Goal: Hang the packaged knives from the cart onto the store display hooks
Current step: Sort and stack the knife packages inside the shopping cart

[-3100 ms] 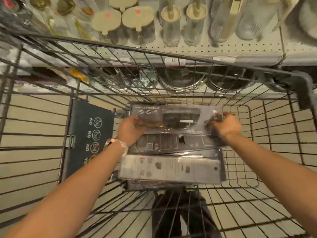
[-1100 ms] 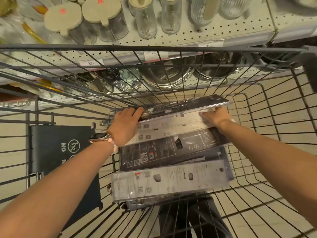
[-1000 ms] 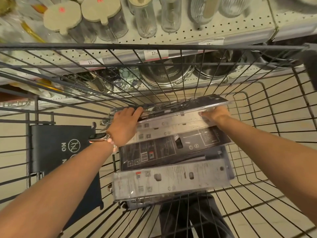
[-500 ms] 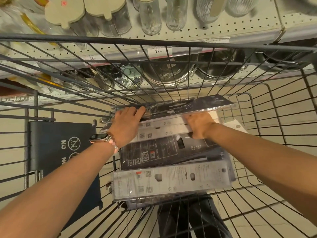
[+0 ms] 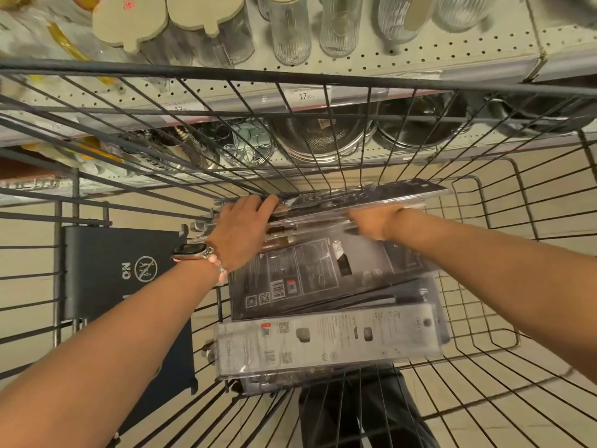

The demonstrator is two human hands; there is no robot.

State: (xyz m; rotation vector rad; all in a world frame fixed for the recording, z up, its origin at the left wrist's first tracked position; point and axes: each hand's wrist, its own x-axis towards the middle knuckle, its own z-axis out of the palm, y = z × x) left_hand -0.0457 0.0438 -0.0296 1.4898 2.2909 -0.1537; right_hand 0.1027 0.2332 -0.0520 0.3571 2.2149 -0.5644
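Head view: looking down into a wire shopping cart (image 5: 484,202) parked against store shelving.
Knife packages: a stack of flat clear-plastic packs lies on the cart floor; the top pack (image 5: 371,197) at the far end is tilted up, its far edge raised toward the cart's front wall.
Dark pack: a black-backed pack (image 5: 310,273) with barcode and QR codes lies mid-stack, printed back up.
Near pack: a clear grey-backed pack (image 5: 326,341) lies closest to the person, across the stack.
Left hand (image 5: 240,227): palm down on the left end of the stack; fingers (image 5: 258,202) curled over the edge of the raised top pack, grasping it.
Right hand (image 5: 376,221): blurred, at the right side under the raised pack; whether its fingers are clenched or released cannot be told.
Wrist: a watch (image 5: 190,252) and bead bracelet on the left wrist.
Child-seat flap (image 5: 129,286): dark panel with "NO" symbols, left of the stack.
Shelving: ribbed glass jars (image 5: 290,30) above; metal bowls (image 5: 323,137) on the shelf below, seen through the wire.
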